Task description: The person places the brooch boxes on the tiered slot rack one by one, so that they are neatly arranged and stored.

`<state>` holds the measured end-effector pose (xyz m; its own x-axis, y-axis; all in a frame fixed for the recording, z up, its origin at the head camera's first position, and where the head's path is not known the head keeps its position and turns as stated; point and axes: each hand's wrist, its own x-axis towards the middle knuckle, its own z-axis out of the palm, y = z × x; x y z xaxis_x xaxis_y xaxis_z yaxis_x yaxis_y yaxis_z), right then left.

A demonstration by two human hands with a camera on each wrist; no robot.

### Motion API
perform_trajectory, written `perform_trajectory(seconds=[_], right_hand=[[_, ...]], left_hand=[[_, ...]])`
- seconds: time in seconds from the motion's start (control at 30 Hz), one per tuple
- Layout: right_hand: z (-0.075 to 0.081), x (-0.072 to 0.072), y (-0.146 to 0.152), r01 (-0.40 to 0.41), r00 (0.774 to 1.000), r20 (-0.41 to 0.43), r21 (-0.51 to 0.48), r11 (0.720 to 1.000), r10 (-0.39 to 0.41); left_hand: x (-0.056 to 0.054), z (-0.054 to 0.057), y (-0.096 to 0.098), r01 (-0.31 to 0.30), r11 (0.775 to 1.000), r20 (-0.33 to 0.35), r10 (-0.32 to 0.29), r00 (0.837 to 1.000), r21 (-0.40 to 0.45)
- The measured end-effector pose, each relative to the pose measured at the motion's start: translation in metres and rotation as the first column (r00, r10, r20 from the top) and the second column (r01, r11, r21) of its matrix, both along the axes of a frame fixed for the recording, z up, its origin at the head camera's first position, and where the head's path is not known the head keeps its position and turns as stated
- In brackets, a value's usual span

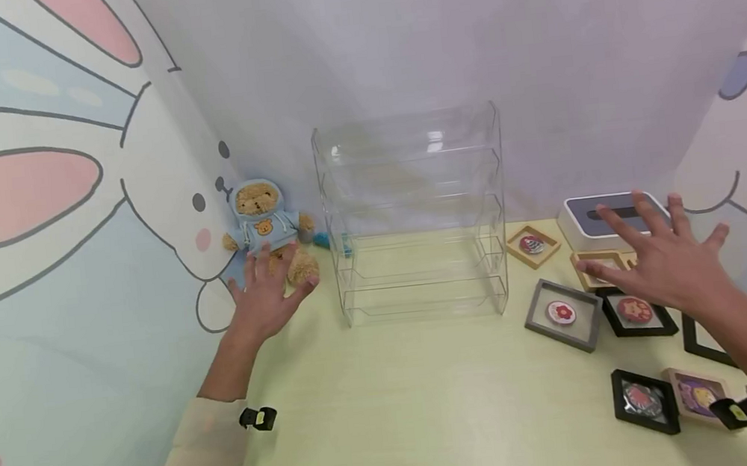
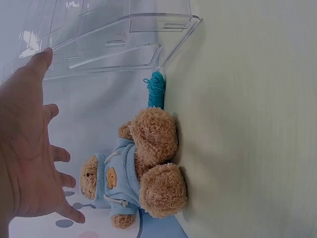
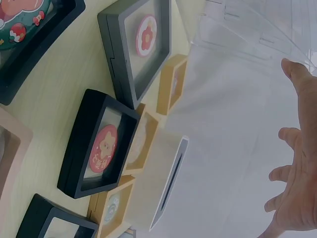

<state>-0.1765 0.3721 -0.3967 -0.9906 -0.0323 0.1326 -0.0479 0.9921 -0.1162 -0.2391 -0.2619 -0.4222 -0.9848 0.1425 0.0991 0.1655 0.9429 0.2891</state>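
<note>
Hovering with left hand point(image 1: 265, 296) and right hand point(image 1: 672, 264) spread wide, gripping nothing. Could topple the clear acrylic rack point(image 1: 423, 296), far centre, through misjudging transparent edges; could jostle crowded shadow-box frames point(image 1: 578, 327), at right, by sweeping low. Counting: one rack, eight visible frames, one teddy bear point(image 1: 265, 230) at left, one teal yarn bundle point(image 2: 156, 91), one white box point(image 1: 579, 230).

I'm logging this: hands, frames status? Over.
Left hand empty, near bear. Right hand empty, near frames. Frames right of rack. Bear beside rack, not in front.
</note>
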Motion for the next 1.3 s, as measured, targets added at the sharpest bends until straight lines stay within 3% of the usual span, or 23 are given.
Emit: perform_trajectory(seconds=[0.23, 0.4, 0.5, 0.6, 0.83, 0.9, 1.03, 1.17, 1.3], right_hand=[[-0.001, -0.006, 0.003, 0.004, 1.0, -0.005, -0.001, 1.0, -0.004], [-0.004, -0.007, 0.005, -0.018, 0.999, 0.031, -0.006, 1.0, 0.019], [-0.008, -0.008, 0.005, -0.047, 0.998, 0.051, -0.019, 0.999, 0.048], [-0.013, -0.008, 0.004, -0.075, 0.995, 0.061, -0.032, 0.997, 0.076], [-0.03, -0.006, 0.0, -0.117, 0.989, 0.091, -0.024, 0.993, 0.118], [-0.035, -0.005, -0.002, -0.13, 0.986, 0.101, -0.012, 0.991, 0.13], [-0.047, -0.003, -0.005, -0.154, 0.977, 0.147, -0.019, 0.988, 0.155], [-0.062, 0.001, -0.008, -0.171, 0.962, 0.211, -0.029, 0.985, 0.173], [-0.074, 0.006, -0.012, -0.187, 0.949, 0.248, -0.054, 0.981, 0.194]], left_hand=[[-0.009, -0.009, 0.007, 0.069, 0.994, 0.001, -0.069, 0.998, 0.081], [-0.016, -0.016, 0.016, 0.154, 0.964, 0.054, -0.17, 0.984, 0.218], [-0.021, -0.022, 0.021, 0.207, 0.915, 0.097, -0.254, 0.962, 0.347], [-0.025, -0.031, 0.022, 0.222, 0.857, 0.131, -0.314, 0.94, 0.466], [-0.038, -0.051, 0.03, 0.169, 0.694, 0.182, -0.403, 0.897, 0.7], [-0.04, -0.054, 0.033, 0.151, 0.659, 0.195, -0.421, 0.886, 0.737], [-0.044, -0.058, 0.037, 0.167, 0.617, 0.179, -0.459, 0.87, 0.769], [-0.048, -0.062, 0.037, 0.212, 0.6, 0.147, -0.492, 0.858, 0.771], [-0.052, -0.065, 0.037, 0.177, 0.572, 0.174, -0.504, 0.846, 0.801]])
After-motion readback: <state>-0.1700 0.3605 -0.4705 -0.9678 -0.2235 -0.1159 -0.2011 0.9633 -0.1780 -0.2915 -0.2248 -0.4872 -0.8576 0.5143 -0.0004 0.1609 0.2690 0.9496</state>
